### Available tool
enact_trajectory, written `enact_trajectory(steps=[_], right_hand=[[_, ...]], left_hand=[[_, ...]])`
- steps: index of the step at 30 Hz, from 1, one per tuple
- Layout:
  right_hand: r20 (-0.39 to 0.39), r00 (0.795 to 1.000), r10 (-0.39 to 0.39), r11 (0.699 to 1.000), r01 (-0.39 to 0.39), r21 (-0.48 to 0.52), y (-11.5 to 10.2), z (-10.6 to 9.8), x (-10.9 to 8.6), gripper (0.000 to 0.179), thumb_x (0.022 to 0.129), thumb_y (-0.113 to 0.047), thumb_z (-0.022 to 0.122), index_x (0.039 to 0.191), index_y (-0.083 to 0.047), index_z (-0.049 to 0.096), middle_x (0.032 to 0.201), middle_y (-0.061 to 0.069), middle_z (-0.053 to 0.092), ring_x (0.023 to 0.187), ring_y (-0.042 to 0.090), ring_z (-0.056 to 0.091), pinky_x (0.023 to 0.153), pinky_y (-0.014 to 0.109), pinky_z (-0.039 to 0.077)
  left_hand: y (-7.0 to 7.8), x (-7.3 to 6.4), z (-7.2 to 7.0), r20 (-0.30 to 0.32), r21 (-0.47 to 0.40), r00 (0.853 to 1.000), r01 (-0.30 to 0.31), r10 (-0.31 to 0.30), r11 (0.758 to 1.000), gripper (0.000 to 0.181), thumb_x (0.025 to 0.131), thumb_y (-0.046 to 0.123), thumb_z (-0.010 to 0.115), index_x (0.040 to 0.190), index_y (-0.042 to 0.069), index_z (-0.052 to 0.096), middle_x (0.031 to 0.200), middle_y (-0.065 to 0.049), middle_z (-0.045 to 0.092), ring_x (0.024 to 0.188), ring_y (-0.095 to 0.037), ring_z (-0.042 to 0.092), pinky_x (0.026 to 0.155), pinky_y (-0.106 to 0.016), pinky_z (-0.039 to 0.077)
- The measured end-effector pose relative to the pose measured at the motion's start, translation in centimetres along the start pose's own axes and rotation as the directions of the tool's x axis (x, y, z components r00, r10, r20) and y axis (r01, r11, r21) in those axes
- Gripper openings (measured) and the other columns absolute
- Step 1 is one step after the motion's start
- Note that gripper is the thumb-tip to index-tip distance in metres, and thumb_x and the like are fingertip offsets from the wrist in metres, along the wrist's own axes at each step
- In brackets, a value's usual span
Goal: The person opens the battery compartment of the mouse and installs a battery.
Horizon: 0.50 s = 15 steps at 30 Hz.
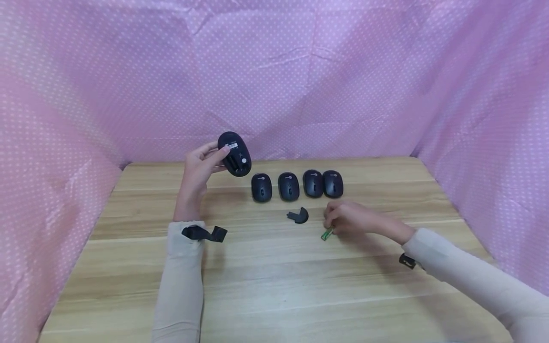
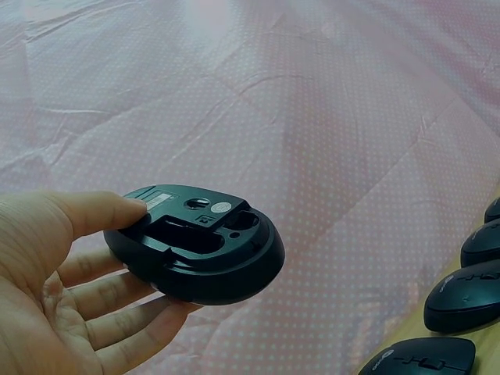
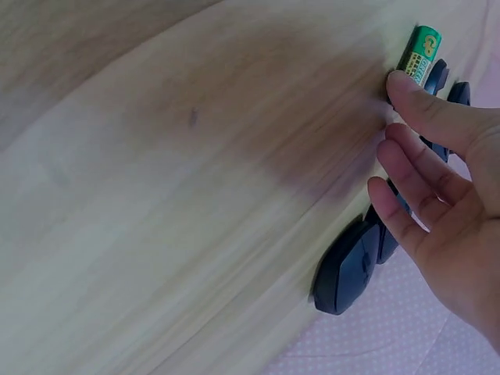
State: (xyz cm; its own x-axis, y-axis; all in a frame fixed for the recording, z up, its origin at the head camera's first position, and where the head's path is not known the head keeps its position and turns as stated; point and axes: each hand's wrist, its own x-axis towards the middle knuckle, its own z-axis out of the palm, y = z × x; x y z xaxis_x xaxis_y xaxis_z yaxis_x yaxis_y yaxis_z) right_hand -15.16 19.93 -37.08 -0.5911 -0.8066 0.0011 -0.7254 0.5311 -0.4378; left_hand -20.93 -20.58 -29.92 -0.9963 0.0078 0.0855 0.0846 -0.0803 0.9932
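My left hand (image 1: 200,161) holds a black computer mouse (image 1: 240,164) raised above the back of the table, its underside turned toward me. Thumb on the label side and fingers beneath, the grip shows well in the left wrist view, where the bare battery slot (image 2: 183,237) of the mouse lies exposed. Low over the table, my right hand (image 1: 349,216) pinches a green AA-type battery (image 1: 327,233) by one end. In the right wrist view the thumb presses along that battery (image 3: 423,51). A black battery cover (image 1: 302,216) lies on the table left of my right hand.
Several black mice (image 1: 289,186) stand upright in a row toward the back of the wooden table (image 1: 266,286), the two on the right side by side. Pink dotted cloth (image 1: 274,85) hangs behind and at both sides. Black straps (image 1: 206,233) circle the sleeves.
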Motion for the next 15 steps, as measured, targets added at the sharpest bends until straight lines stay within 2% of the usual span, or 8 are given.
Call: enact_trajectory(steps=[4, 8, 12, 15], right_hand=[[-0.019, 1.000, -0.024, 1.000, 0.024, 0.005, -0.3, -0.1, 0.6, 0.018, 0.080, -0.003, 0.083, 0.095, -0.012, 0.078, 0.095, 0.000, 0.072, 0.086, 0.011, 0.066, 0.078, 0.029, 0.062], [-0.074, 0.997, 0.005, 0.998, 0.000, 0.071, -1.0, -0.6, 1.6, 0.016, 0.085, -0.004, 0.080, 0.099, -0.010, 0.077, 0.094, -0.001, 0.073, 0.082, 0.012, 0.065, 0.072, 0.028, 0.061], [-0.180, 0.983, 0.029, 0.989, -0.002, 0.149, -2.1, -1.2, 3.2, 0.015, 0.087, -0.001, 0.078, 0.100, -0.008, 0.075, 0.094, 0.000, 0.073, 0.084, 0.014, 0.066, 0.073, 0.031, 0.061], [-0.274, 0.961, 0.046, 0.982, 0.007, 0.187, -3.2, -1.7, 4.6, 0.015, 0.088, -0.001, 0.077, 0.101, -0.007, 0.074, 0.093, 0.001, 0.073, 0.083, 0.012, 0.067, 0.073, 0.031, 0.062]], left_hand=[[-0.1, 0.0, 0.0, 0.001, -0.007, 1.000, -0.005, 0.005, 1.000, 0.047, 0.095, 0.018, 0.073, 0.133, -0.007, 0.060, 0.090, 0.012, 0.077, 0.077, -0.007, 0.075, 0.076, -0.024, 0.065], [-0.2, 0.0, 0.3, 0.008, -0.016, 1.000, -0.011, 0.011, 1.000, 0.045, 0.096, 0.015, 0.072, 0.132, -0.008, 0.060, 0.090, 0.012, 0.077, 0.076, -0.008, 0.075, 0.076, -0.027, 0.065], [-0.2, 0.0, 0.8, 0.019, -0.013, 1.000, -0.015, 0.016, 1.000, 0.044, 0.096, 0.014, 0.071, 0.133, -0.008, 0.060, 0.090, 0.012, 0.077, 0.077, -0.008, 0.075, 0.075, -0.027, 0.065], [-0.4, -0.1, 1.1, 0.034, -0.005, 0.999, -0.023, 0.023, 1.000, 0.043, 0.097, 0.014, 0.070, 0.132, -0.008, 0.060, 0.090, 0.012, 0.076, 0.078, -0.008, 0.075, 0.075, -0.027, 0.065]])
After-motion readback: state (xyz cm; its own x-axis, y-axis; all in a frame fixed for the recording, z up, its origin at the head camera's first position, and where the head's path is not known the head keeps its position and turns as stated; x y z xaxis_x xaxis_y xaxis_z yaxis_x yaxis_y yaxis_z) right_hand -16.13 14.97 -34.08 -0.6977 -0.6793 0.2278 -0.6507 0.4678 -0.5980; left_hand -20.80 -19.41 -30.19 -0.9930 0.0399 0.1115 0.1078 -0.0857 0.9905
